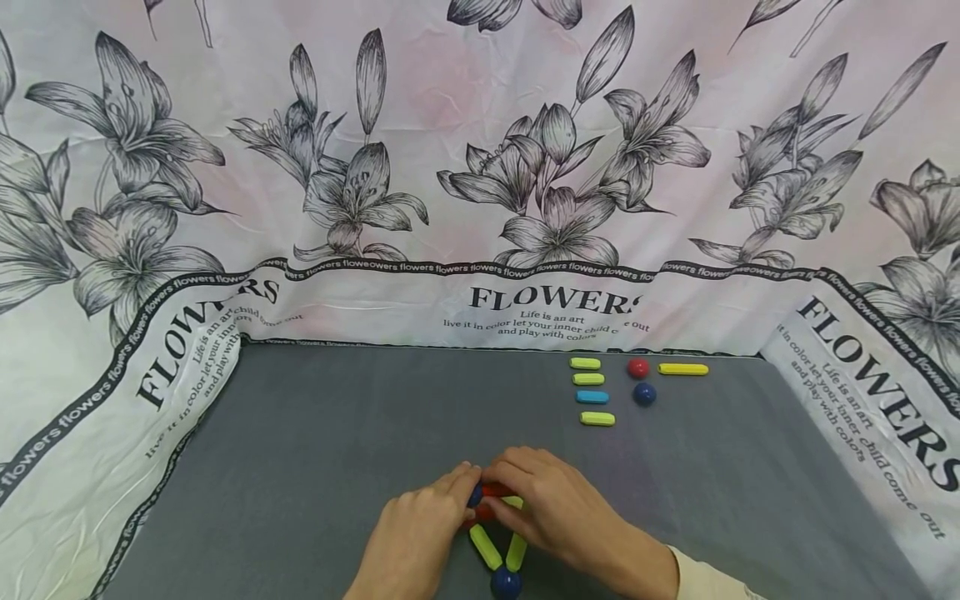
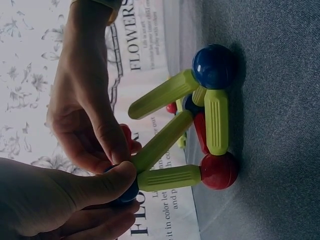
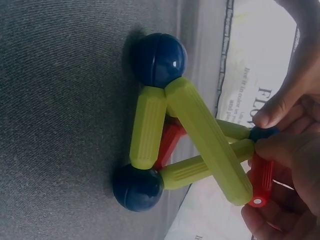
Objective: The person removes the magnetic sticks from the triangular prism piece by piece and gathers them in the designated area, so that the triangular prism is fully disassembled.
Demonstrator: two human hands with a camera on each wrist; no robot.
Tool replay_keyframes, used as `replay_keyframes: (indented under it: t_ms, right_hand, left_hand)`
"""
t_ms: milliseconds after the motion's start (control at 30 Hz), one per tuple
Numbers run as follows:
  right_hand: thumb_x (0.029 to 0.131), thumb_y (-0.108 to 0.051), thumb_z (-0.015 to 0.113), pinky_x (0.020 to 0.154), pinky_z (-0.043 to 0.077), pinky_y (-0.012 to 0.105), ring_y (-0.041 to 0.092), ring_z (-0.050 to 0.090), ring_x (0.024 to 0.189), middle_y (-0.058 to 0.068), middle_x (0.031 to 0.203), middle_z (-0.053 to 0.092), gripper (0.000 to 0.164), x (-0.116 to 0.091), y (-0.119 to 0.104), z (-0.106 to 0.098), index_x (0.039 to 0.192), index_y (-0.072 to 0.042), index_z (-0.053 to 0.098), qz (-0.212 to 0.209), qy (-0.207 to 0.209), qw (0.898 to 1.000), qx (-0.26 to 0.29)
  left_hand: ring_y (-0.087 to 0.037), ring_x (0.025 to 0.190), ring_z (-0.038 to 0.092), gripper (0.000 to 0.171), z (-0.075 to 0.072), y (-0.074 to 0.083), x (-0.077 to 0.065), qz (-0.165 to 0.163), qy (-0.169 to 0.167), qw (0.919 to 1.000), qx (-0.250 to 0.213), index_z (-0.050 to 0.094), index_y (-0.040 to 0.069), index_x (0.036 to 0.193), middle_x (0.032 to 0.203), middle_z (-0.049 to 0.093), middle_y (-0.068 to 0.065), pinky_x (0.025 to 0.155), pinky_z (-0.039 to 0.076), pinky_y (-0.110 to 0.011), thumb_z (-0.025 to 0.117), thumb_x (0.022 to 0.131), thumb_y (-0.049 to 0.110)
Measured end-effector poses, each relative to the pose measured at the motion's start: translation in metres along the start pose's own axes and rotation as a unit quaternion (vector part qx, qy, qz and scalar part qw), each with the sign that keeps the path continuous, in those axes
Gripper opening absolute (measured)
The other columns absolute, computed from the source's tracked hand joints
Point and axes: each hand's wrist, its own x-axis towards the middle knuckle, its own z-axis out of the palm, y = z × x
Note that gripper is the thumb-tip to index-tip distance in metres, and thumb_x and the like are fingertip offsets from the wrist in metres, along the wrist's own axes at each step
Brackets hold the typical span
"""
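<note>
A frame of magnetic balls and rods stands on the grey table, partly hidden by the hands in the head view. My left hand (image 1: 416, 529) pinches the blue ball (image 2: 129, 192) at its top between thumb and fingers. Close against it, my right hand (image 1: 562, 508) holds a red rod (image 3: 262, 182) whose inner end meets that ball. Yellow-green rods (image 2: 170, 178) run down from the top ball to a red ball (image 2: 219, 171) and a blue ball (image 3: 138, 190) at the base. From the front blue ball (image 1: 506, 582), another yellow-green rod (image 3: 210, 145) slants upward.
Farther back on the right lie yellow-green rods (image 1: 597, 419), a blue rod (image 1: 592, 397), a yellow rod (image 1: 683, 369), a red ball (image 1: 638, 367) and a dark blue ball (image 1: 644, 394). A flower-printed cloth (image 1: 375, 308) borders the table's back and sides.
</note>
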Motion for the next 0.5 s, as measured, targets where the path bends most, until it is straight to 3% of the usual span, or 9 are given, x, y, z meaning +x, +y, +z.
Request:
replay_keyframes:
  t_ms: [200, 333, 500]
  right_hand:
    - [0.092, -0.018, 0.086, 0.082, 0.056, 0.024, 0.002, 0.062, 0.093, -0.014, 0.105, 0.066, 0.023, 0.001, 0.004, -0.008, 0.111, -0.021, 0.074, 0.0, -0.008, 1.0, 0.003]
    - [0.087, -0.015, 0.09, 0.082, 0.058, 0.027, 0.004, 0.065, 0.097, -0.013, 0.108, 0.067, 0.03, -0.001, 0.011, -0.019, 0.111, -0.022, 0.073, 0.013, 0.017, 1.0, -0.019]
    - [0.085, -0.021, 0.092, 0.079, 0.059, 0.027, 0.002, 0.065, 0.095, -0.018, 0.107, 0.068, 0.031, -0.005, 0.021, -0.031, 0.11, -0.028, 0.076, 0.03, 0.038, 0.998, -0.05]
  left_hand:
    - [-0.025, 0.086, 0.078, 0.047, -0.001, 0.0, 0.001, -0.006, -0.013, 0.9999, -0.009, 0.07, 0.011, 0.136, 0.135, 0.072, -0.012, 0.053, 0.055, -0.029, 0.083, 0.092, 0.021]
    - [-0.026, 0.086, 0.078, 0.044, -0.001, 0.001, 0.0, -0.001, -0.005, 1.0, -0.003, 0.07, 0.011, 0.135, 0.134, 0.072, -0.012, 0.054, 0.056, -0.031, 0.082, 0.093, 0.021]
    - [-0.025, 0.085, 0.078, 0.041, 0.0, 0.001, -0.001, 0.002, 0.007, 0.9999, 0.007, 0.071, 0.011, 0.133, 0.134, 0.072, -0.01, 0.056, 0.057, -0.033, 0.081, 0.095, 0.022]
